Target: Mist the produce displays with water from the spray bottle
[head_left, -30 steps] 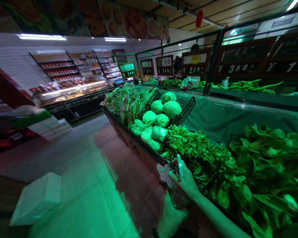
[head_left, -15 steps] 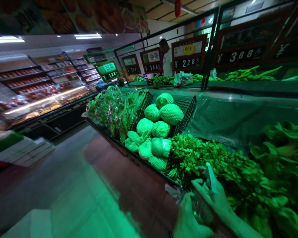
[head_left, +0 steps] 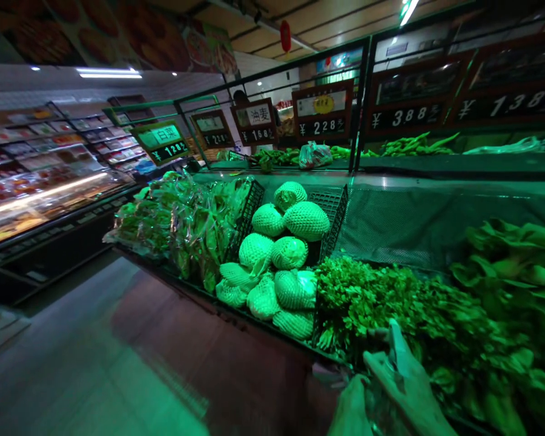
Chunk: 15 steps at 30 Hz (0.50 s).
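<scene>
Your left hand point(head_left: 352, 415) and right hand point(head_left: 411, 387) were close together, both gripping a clear plastic bag point(head_left: 381, 409). They were just beside the display's leafy green herbs point(head_left: 367, 300).

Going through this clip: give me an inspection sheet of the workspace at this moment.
Surface: reddish-brown front of a produce display counter, with green mesh cloth behind.
Job's things: clear plastic bag, beside leafy herbs.
Clutter: foam-netted fruit against black wire baskets, bagged greens, broad-leaved greens.
Grippers: left hand and right hand both on the bag.
Cables: nothing seen.
Surroundings: price signs, lit deli case, distant person.
</scene>
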Motion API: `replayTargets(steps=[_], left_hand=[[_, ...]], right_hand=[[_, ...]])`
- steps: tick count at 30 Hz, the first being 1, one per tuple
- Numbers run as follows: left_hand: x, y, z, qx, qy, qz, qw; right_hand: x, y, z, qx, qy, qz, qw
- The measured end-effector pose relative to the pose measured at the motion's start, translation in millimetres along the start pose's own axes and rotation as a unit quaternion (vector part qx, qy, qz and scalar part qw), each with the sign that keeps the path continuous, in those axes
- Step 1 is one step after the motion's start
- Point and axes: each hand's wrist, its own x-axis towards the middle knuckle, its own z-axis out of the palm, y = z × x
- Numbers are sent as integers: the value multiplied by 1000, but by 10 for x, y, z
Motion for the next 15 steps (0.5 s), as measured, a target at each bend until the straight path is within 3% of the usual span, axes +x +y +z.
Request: replayTargets(steps=[3,6,12,15], left_hand=[[-177,329,-402,35,30,7,999],[-374,521,-914,108,30,-8,994],[-773,484,-2075,108,54,-42,992],[-906,462,-2548,102,58,-36,992]], right_hand=[[-15,-216,429,10,-7,-22,1000],[-100,-462,951,17,16,-18,1000],[-283,-804,2141,7,32,-59,998],[-255,-905,2598,0,42,-75,996]])
